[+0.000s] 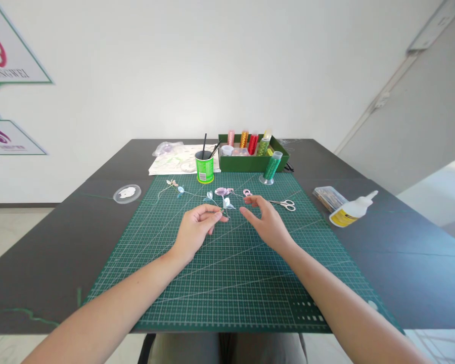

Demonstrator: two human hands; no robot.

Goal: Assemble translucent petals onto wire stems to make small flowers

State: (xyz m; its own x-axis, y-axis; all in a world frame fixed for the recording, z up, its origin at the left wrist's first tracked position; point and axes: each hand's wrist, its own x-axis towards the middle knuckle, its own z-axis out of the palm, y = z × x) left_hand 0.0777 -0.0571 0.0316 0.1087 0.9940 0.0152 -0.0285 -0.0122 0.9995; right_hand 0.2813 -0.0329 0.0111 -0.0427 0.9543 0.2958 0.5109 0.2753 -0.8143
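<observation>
My left hand (197, 225) is closed, with thumb and fingertips pinching a thin wire stem. A pale blue petal flower (228, 203) shows just above those fingertips and seems to belong to that stem. My right hand (267, 222) hovers to the right, thumb and fingers apart, with nothing visible in it. Behind the hands, more light blue petals (210, 195), a purple flower piece (222, 191) and a small pink ring-shaped piece (246, 192) lie on the green cutting mat (212, 273). White-handled scissors (289, 205) rest beside my right hand, their blades partly hidden.
A green cup (205, 171) holds dark sticks. Behind it lie stained paper sheets (163, 164). A green box (246, 164) holds thread spools; a teal spool (273, 167) stands before it. Rightward are a clear case (329, 198) and glue bottle (351, 211); leftward, a round lid (117, 196).
</observation>
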